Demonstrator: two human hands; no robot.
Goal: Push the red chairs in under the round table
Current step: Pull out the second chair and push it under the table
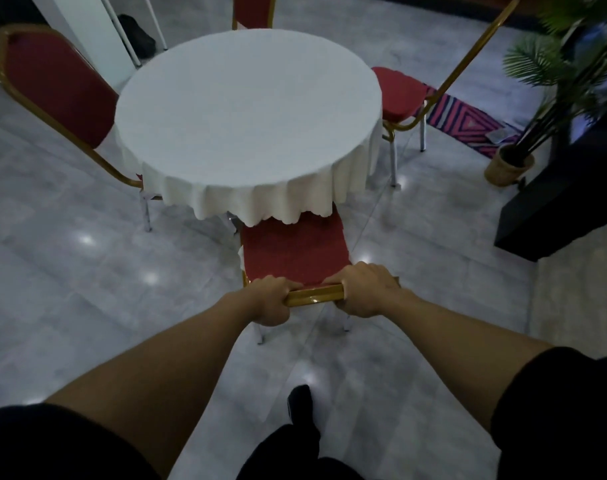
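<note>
The round worktop is standing in the middle of the grey tiled floor under a white cloth that is hanging in folds past its rim. Four red chairs are ringing it. The near chair is sitting at the near edge with the front of its seat already tucked beneath the cloth hem, its back rail closest to the person. The left chair is pressing close to the left edge, the right chair is standing by the right edge with much of its seat still showing, and the far chair is peeking over the far edge.

To my eye, the near chair is only part-way in. It probably wants a level, even shove from both sides so the legs are sliding straight over the tiles rather than twisting. The cloth is draping onto the seat, so it could bunch or drag.

Both bare arms are reaching forward and down, nearly straight. The left hand is clasping the left end of the gilt rail and the right hand the right end, fingers curled tightly round the rail, knuckles up. One dark-shod foot is stepping forward behind the chair.
</note>
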